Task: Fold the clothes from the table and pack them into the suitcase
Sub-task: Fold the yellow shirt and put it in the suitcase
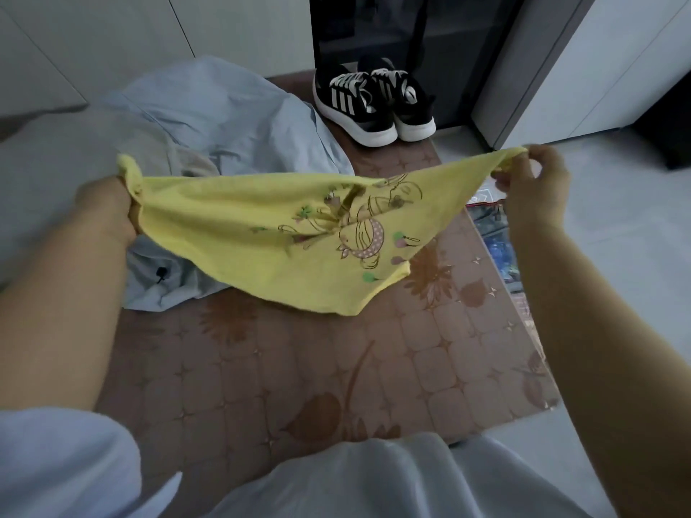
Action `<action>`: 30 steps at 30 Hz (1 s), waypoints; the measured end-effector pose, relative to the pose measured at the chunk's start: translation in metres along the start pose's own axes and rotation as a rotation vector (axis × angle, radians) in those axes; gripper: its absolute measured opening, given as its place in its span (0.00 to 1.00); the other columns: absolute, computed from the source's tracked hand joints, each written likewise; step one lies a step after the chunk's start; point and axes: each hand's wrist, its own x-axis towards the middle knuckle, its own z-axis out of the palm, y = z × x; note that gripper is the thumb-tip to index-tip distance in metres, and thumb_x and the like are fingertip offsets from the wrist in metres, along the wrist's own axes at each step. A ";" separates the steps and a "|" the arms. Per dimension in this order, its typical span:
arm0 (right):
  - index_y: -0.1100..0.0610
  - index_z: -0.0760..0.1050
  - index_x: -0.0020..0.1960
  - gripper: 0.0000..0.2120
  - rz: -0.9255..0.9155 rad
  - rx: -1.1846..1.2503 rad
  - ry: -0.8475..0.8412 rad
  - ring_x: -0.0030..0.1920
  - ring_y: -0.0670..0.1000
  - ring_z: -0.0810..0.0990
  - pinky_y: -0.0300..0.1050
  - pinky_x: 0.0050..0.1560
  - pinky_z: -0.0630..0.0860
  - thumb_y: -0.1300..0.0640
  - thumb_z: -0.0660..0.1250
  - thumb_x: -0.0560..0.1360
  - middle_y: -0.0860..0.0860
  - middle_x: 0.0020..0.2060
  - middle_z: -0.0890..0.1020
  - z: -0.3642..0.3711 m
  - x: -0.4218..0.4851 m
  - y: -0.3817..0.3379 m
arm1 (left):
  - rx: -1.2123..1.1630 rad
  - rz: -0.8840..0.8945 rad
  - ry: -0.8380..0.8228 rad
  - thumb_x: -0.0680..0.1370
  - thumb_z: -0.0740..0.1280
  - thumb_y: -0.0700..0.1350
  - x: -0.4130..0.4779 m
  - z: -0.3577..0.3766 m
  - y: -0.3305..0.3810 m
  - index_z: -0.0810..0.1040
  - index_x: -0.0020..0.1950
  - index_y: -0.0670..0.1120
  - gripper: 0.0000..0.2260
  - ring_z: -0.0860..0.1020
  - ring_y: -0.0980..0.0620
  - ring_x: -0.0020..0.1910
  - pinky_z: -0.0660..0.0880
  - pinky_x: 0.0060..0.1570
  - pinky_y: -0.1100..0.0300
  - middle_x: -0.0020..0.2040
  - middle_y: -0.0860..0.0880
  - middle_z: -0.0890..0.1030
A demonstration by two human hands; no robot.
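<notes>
Holding a yellow cloth (269, 233) up by two corners, the hands are spread wide apart. The left hand (106, 207) is closed tight on one bunched corner. The right hand (531, 185) is pinched shut on the other corner, with the fingertips (501, 179) squeezing the edge. The cloth is pulled almost straight along its top and hangs down in a point between the hands. A cartoon drawing with little flowers is seen on it. The low point of the cloth hangs just above the table (299, 368), and it cannot be told if it touches.

The table is covered in a brown pattern of squares and leaves. A pale blue garment (232, 110) is heaped on the far left of the table, behind the cloth, and it is not folded yet. A pair of black shoes (374, 102) with white stripes is set at the far end, near a dark cabinet (411, 31). Something with blue and red is seen past the right edge of the table, but it is too hidden to be named. No suitcase can be clearly seen.

The step in hand looks like the start of folding: the cloth is being opened out and made flat. Next, the cloth would likely need to be laid down smooth on the bare part of the table, or the two corners brought together so it is halved. The corners should be matched with care, so the edges line up. The blue garment is left for later.
</notes>
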 end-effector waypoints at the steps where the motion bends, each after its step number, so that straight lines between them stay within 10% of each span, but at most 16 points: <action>1: 0.49 0.72 0.43 0.07 0.036 -0.007 -0.030 0.39 0.51 0.81 0.46 0.44 0.81 0.57 0.57 0.75 0.54 0.43 0.81 -0.007 -0.004 0.006 | 0.118 0.041 0.072 0.81 0.56 0.45 0.003 -0.003 -0.008 0.69 0.67 0.36 0.18 0.70 0.41 0.66 0.72 0.55 0.57 0.68 0.39 0.71; 7: 0.55 0.75 0.38 0.11 0.180 -0.152 -0.282 0.43 0.58 0.81 0.55 0.53 0.79 0.63 0.60 0.76 0.61 0.41 0.82 -0.026 -0.035 0.060 | 0.408 0.644 0.277 0.76 0.61 0.41 -0.036 0.029 -0.047 0.70 0.64 0.37 0.17 0.72 0.38 0.61 0.66 0.61 0.51 0.62 0.35 0.74; 10: 0.60 0.77 0.47 0.06 0.140 -0.217 -0.370 0.47 0.59 0.82 0.57 0.53 0.78 0.60 0.63 0.75 0.59 0.43 0.82 -0.016 -0.047 0.061 | 0.579 1.062 -0.176 0.75 0.63 0.41 -0.102 0.077 -0.066 0.76 0.59 0.39 0.14 0.74 0.42 0.58 0.64 0.60 0.56 0.57 0.41 0.78; 14: 0.58 0.77 0.48 0.05 0.002 -0.263 -0.359 0.39 0.53 0.78 0.45 0.43 0.74 0.60 0.63 0.74 0.50 0.37 0.80 -0.010 -0.047 0.037 | 1.023 1.106 -0.830 0.79 0.62 0.47 -0.154 0.142 -0.108 0.73 0.66 0.46 0.16 0.69 0.50 0.65 0.63 0.65 0.59 0.66 0.48 0.74; 19: 0.56 0.75 0.46 0.03 -0.093 -0.227 -0.252 0.32 0.42 0.77 0.41 0.38 0.74 0.61 0.63 0.75 0.47 0.34 0.78 -0.020 -0.035 0.015 | 1.280 1.039 -0.630 0.80 0.59 0.51 -0.162 0.196 -0.131 0.48 0.77 0.44 0.30 0.53 0.46 0.75 0.57 0.71 0.53 0.77 0.44 0.51; 22: 0.56 0.74 0.46 0.03 -0.092 -0.210 -0.220 0.29 0.38 0.78 0.41 0.38 0.75 0.61 0.63 0.75 0.46 0.34 0.78 -0.023 -0.027 0.011 | 1.288 1.153 -0.454 0.80 0.57 0.43 -0.157 0.203 -0.123 0.54 0.75 0.44 0.24 0.68 0.43 0.66 0.67 0.61 0.53 0.69 0.42 0.66; 30: 0.56 0.79 0.47 0.06 -0.169 -0.306 -0.215 0.41 0.49 0.76 0.30 0.37 0.70 0.63 0.65 0.73 0.50 0.41 0.79 -0.028 -0.019 0.020 | 1.134 1.014 -0.704 0.73 0.64 0.37 -0.136 0.148 -0.117 0.74 0.64 0.47 0.20 0.74 0.46 0.59 0.70 0.56 0.58 0.60 0.46 0.76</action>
